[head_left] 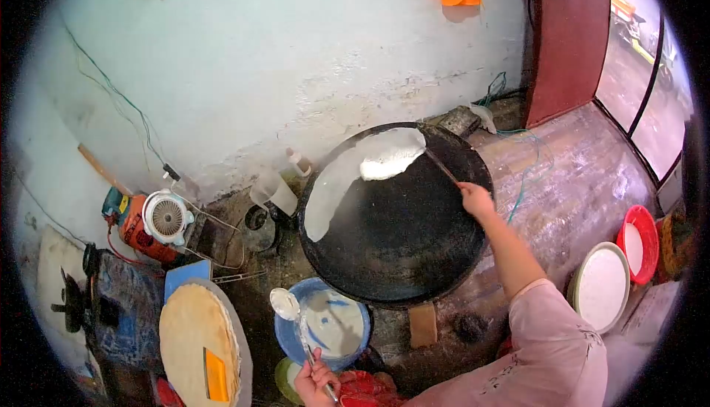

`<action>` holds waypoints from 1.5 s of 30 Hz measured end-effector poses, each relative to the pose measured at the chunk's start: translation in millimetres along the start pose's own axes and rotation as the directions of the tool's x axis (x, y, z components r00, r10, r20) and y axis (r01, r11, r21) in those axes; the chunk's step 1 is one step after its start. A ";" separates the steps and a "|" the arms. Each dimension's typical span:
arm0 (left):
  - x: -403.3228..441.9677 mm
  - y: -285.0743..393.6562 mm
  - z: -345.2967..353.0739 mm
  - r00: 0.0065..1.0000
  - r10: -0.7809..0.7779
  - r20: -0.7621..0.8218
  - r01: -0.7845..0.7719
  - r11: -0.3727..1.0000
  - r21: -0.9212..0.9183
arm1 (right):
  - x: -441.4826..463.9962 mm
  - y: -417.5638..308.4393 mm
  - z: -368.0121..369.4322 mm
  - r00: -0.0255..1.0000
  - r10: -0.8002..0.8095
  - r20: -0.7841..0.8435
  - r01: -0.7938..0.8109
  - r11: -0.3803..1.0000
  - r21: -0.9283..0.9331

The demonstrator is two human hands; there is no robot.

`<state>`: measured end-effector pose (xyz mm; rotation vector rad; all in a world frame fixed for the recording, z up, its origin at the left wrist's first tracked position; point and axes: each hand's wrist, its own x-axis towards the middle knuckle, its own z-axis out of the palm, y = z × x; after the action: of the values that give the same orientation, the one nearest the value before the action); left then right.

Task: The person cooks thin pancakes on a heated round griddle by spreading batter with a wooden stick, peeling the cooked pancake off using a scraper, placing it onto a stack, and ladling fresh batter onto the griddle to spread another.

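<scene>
My right hand (477,200) is closed round the thin handle of a spreader (442,166) above a large round black griddle (399,237). The spreader's far end meets a thick white patch of batter (392,157); its head cannot be made out. A thinner, paler band of batter (325,192) curves along the griddle's left side. In my left hand (316,383) is a metal ladle (285,303), its bowl coated with white batter. The ladle is over the left rim of a blue basin (282,337) that contains white batter.
A stack of round flatbreads (188,333) with an orange piece (216,374) on top stands at left. Behind it are a blower (166,217) and trailing cords. A clear jug (274,192) stands beside the griddle. White-filled bowl (627,288) and red basin (654,240) are at right.
</scene>
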<state>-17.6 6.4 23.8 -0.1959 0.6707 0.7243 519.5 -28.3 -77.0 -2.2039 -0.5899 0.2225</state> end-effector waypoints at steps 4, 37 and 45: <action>-1.6 -2.6 0.3 0.994 0.075 -0.079 -0.074 0.997 0.022 | -19.1 -53.8 15.1 0.963 -0.053 0.264 0.071 0.996 -0.056; -19.4 10.7 -14.3 0.993 0.115 -0.035 -0.115 0.993 0.009 | -103.4 -89.4 -21.0 0.949 -0.111 0.296 0.160 0.976 -0.149; -28.7 14.6 -15.1 0.992 0.124 -0.019 -0.123 0.991 0.057 | -128.5 -100.7 33.8 0.862 -0.234 0.450 0.261 0.965 0.002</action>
<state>-50.7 -4.4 31.0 -0.1120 0.7286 0.8221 361.3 -12.0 -26.9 -2.1105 -1.1396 0.5923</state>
